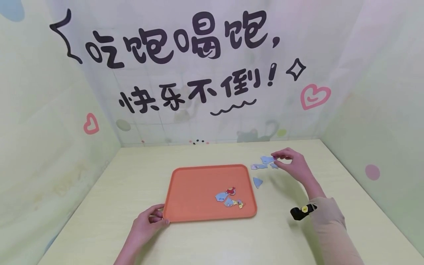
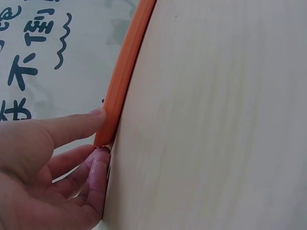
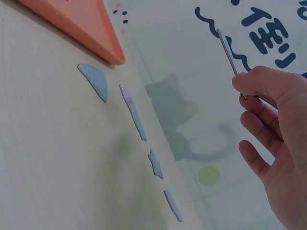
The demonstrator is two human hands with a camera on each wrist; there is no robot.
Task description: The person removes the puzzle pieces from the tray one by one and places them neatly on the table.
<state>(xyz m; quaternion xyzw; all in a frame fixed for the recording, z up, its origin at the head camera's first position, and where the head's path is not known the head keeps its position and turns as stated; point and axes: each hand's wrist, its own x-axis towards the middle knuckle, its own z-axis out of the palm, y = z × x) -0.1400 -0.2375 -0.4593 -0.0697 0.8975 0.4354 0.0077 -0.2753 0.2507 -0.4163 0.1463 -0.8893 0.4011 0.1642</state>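
- head view, far left: a pale left cloth (image 1: 59, 103) hangs beside the light wooden surface (image 1: 132, 165), with a pink heart (image 1: 91, 123) near its inner edge.
- next, the left hand (image 1: 147, 222) is at the near left corner of the orange tray (image 1: 195, 191); the left wrist view shows its thumb against the rim and the other fingers curled at the corner, so they hold the tray there.
- the orange tray rests on the surface, in front of a back cloth with large black characters (image 1: 202, 94).
- on the tray's right half a few flat pieces lie close together: a light blue piece (image 1: 221, 197), a red piece (image 1: 230, 191) at its upper right, and blue-and-yellow pieces (image 1: 229, 202) just below.
- just beside the tray's right rim, a triangular blue piece (image 1: 257, 182) lies on the surface.
- farther back lie a long blue piece (image 1: 260, 166) and a small jagged piece (image 1: 274, 166); the right wrist view shows a narrow blue piece (image 3: 172, 206) past them.
- the right hand (image 1: 294, 163) pinches a raised blue piece (image 1: 267, 159) between thumb and finger, above the surface; the right wrist view shows it almost edge-on.
- a black wrist device (image 1: 299, 212) sits by the beige sleeve (image 1: 329, 217).
- far right, a pale right cloth (image 1: 387, 110) carries a mauve dot (image 1: 372, 172).
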